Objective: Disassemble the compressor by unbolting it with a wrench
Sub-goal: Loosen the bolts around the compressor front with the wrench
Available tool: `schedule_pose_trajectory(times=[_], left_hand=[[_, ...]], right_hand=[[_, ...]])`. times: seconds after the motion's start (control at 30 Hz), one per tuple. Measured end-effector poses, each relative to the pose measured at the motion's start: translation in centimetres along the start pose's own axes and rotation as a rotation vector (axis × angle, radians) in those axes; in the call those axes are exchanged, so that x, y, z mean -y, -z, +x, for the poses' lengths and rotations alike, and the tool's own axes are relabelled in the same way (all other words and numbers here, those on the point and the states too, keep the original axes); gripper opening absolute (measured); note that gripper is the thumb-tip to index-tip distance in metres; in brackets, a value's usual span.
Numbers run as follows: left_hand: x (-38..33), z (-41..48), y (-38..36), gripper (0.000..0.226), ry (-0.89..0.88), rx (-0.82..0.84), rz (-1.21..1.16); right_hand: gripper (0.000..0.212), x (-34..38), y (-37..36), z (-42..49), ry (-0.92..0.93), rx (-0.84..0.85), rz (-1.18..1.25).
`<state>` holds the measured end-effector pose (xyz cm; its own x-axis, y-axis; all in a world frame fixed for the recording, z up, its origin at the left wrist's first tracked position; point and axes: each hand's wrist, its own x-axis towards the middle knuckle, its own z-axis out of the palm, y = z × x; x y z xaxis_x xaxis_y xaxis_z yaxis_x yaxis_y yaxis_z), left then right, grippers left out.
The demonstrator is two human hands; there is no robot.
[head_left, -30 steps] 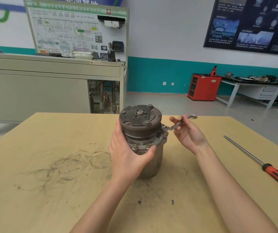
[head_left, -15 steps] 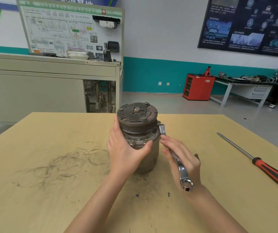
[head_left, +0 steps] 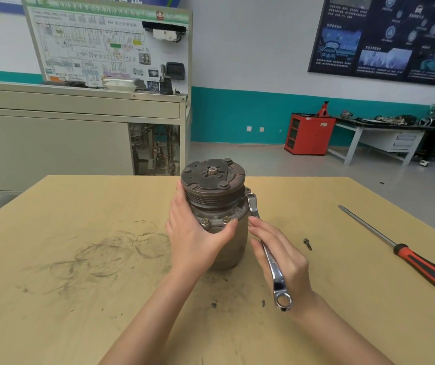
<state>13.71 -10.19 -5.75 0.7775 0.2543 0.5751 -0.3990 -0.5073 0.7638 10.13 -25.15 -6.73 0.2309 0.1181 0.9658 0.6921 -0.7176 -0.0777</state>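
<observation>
Workshop: tan wooden table with dark scuff marks left of centre, teal-banded wall behind, a wiring training board on a grey bench, and a red cabinet at far right.

Compressor: stands upright near the middle of the table, long axis vertical, clutch plate facing up. The plate is brown and dull, with a hex nut at the centre and round studs near the rim. A grooved pulley sits below it, then a flange with two bolt heads at the front, then a plain grey cylindrical body.

Left hand: wraps the body from the left, thumb across the front just under the flange, gripping firmly.

Right hand: holds a chromed double ring wrench, fingers laid along the shank. The thumb is hidden, so how tightly it closes is unclear.

Wrench axis: runs from the flange at the compressor's right side down towards the wearer. The upper ring sits at the flange, probably over a bolt head; the lower ring is free past the wrist.

Loose bolt: lies on the table right of the right hand.

Screwdriver: red and black handle, lies further right, blade pointing away.
</observation>
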Motion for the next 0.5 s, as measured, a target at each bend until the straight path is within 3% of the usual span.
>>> schedule_pose_trajectory(times=[0.07,0.23,0.5], left_hand=[[0.0,0.0,0.1,0.119,0.000,0.002,0.004],[-0.2,0.0,0.2,0.119,-0.002,0.003,0.001],[-0.3,0.0,0.1,0.118,0.009,0.006,0.002]], right_hand=[[0.025,-0.2,0.3,0.2,-0.063,-0.013,0.076],[0.021,-0.5,0.9,-0.3,-0.432,-0.052,0.401],[0.019,0.9,1.0,0.4,-0.307,-0.021,0.189]])
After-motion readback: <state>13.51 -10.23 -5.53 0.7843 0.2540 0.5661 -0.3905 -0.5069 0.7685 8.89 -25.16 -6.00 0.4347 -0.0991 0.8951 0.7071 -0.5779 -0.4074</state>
